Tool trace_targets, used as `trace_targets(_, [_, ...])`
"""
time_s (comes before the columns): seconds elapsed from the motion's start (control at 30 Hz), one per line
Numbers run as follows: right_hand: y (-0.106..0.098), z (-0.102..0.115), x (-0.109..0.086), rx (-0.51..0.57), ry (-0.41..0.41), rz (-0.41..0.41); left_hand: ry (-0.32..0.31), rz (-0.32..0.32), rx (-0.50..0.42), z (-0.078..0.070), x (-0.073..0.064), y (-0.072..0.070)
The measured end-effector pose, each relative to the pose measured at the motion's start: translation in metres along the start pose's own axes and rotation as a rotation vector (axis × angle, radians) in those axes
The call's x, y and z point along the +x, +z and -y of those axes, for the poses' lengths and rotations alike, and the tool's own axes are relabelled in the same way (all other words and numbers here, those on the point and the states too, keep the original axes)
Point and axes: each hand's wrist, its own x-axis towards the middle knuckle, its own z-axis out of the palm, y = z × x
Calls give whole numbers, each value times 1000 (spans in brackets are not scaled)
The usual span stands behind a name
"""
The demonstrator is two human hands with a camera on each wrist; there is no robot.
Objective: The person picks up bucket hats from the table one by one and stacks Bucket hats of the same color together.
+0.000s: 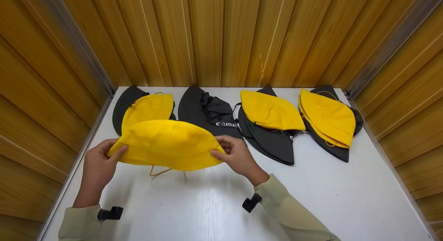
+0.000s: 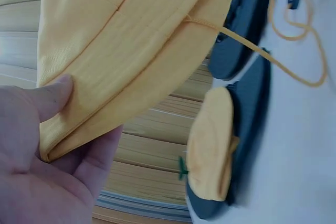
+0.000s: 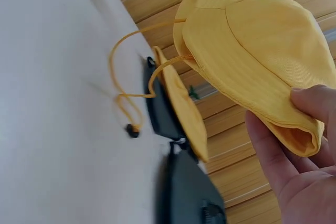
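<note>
Bucket hat (image 1: 169, 144), yellow, is being held crosswise above the white tabletop (image 1: 332, 199), its long axis spanning from left hand (image 1: 99, 164) to right hand (image 1: 239, 156), one end being pinched in each between thumb and fingers.

- Back wall (image 1: 207, 36): honey-brown wood-grain slat panelling, its boards running upright with dark grooves between them and thin pale streaks of light on several.
- Left wall (image 1: 31, 95) and right wall (image 1: 408, 109): the same panelling, enclosing the space on either side.
- Left corner post (image 1: 74, 36) and right corner post (image 1: 391, 47): plain grey strips, metallic in look, where the walls meet.
- White tabletop (image 1: 207, 216): smooth, reaching the back wall, with grey edging (image 1: 398, 178) along its right side.
- Light: a soft, bright reflection lies on the tabletop's near middle; the left wrist view shows the panelling paler.
</note>
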Motion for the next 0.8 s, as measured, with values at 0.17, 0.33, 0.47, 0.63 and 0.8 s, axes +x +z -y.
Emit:
trace_targets(0.17, [11, -24, -7, -8, 110, -11, -84, 62, 5, 22, -3, 13])
trace_targets(0.33, [19, -43, -10, -68, 194, -23, -180, 128, 33, 40, -4, 25])
trace_targets(0.47, [23, -52, -12, -125, 232, -51, -225, 176, 56, 51, -5, 34])
trace_targets(0.63, [28, -59, -13, -211, 215, -97, -253, 199, 92, 60, -4, 42])
trace_targets(0.8, [31, -63, -13, -335, 205, -138, -220, 198, 125, 65, -2, 49])
